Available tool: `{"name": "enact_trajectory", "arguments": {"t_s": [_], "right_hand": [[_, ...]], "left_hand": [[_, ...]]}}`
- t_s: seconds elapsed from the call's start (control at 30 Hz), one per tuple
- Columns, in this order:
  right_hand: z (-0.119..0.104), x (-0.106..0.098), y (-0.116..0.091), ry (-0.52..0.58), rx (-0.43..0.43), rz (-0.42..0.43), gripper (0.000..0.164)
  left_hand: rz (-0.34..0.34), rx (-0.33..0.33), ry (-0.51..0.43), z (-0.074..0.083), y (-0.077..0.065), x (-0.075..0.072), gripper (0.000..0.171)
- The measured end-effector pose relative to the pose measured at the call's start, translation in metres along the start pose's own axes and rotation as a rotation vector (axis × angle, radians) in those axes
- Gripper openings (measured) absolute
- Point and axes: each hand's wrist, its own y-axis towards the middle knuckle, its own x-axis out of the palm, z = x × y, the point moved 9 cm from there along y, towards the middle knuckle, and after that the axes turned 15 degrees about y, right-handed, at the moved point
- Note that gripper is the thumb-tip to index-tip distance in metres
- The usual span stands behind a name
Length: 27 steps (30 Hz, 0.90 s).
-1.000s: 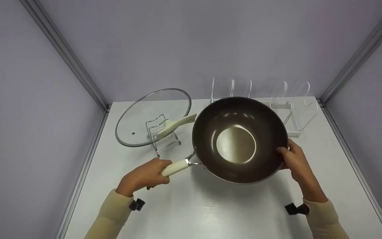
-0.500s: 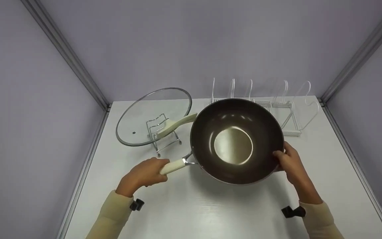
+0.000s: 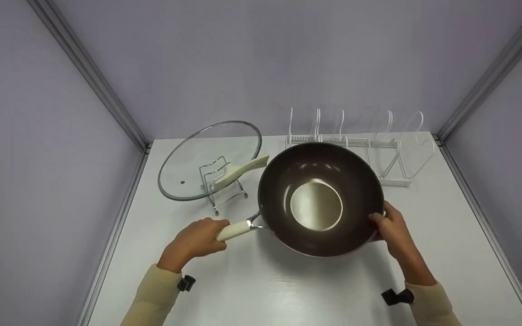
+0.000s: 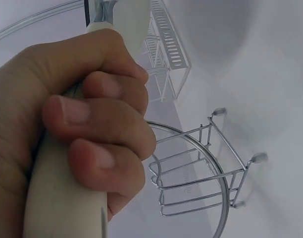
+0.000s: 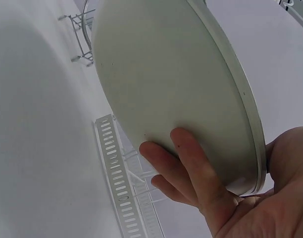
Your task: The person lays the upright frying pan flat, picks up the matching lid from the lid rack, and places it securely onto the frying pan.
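Observation:
A wok [image 3: 320,199] with a dark brown inside and a cream outside is held up over the white table, its inside facing the head camera. My left hand [image 3: 200,237] grips its cream handle [image 3: 234,230], fingers curled round it in the left wrist view. At the right side of the rim my right hand [image 3: 392,228] pinches the wok, thumb on the inside. Its fingers [image 5: 196,163] lie against the cream outer wall in the right wrist view. Part of the white rack [image 3: 397,182] behind is hidden by the wok.
At the back left a glass lid [image 3: 197,151] with a cream handle [image 3: 240,172] leans in a small chrome wire stand [image 3: 229,199]. The white rack with upright wire hoops stands along the back right. Grey walls [image 3: 261,68] enclose the table [image 3: 279,290].
Both hands have brought the wok slightly left and nearer to me, uncovering more of the white rack. The lid and its stand have stayed put.

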Motion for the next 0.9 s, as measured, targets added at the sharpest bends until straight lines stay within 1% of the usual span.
{"name": "enact_trajectory", "arguments": {"t_s": [0.13, 0.23, 0.43, 0.57, 0.7, 0.9], "right_hand": [[0.004, 0.003, -0.003, -0.014, -0.007, -0.008, 0.056], [0.007, 0.005, -0.005, -0.022, -0.007, -0.006, 0.057], [0.015, 0.006, -0.004, 0.007, 0.009, 0.014, 0.055], [0.021, 0.006, -0.004, 0.014, 0.024, 0.028, 0.054], [0.023, 0.006, -0.005, 0.015, 0.024, 0.034, 0.057], [0.021, 0.007, -0.007, 0.013, 0.019, 0.041, 0.056]], "left_hand": [[-0.004, -0.004, 0.003, -0.003, -0.003, 0.005, 0.024], [0.005, -0.004, 0.009, -0.005, -0.002, 0.008, 0.021], [0.030, -0.017, 0.037, -0.010, 0.000, 0.013, 0.017], [0.029, -0.023, 0.038, -0.013, 0.001, 0.017, 0.018], [0.031, -0.025, 0.049, -0.014, 0.001, 0.017, 0.020], [0.040, -0.032, 0.072, -0.014, -0.001, 0.015, 0.020]]}}
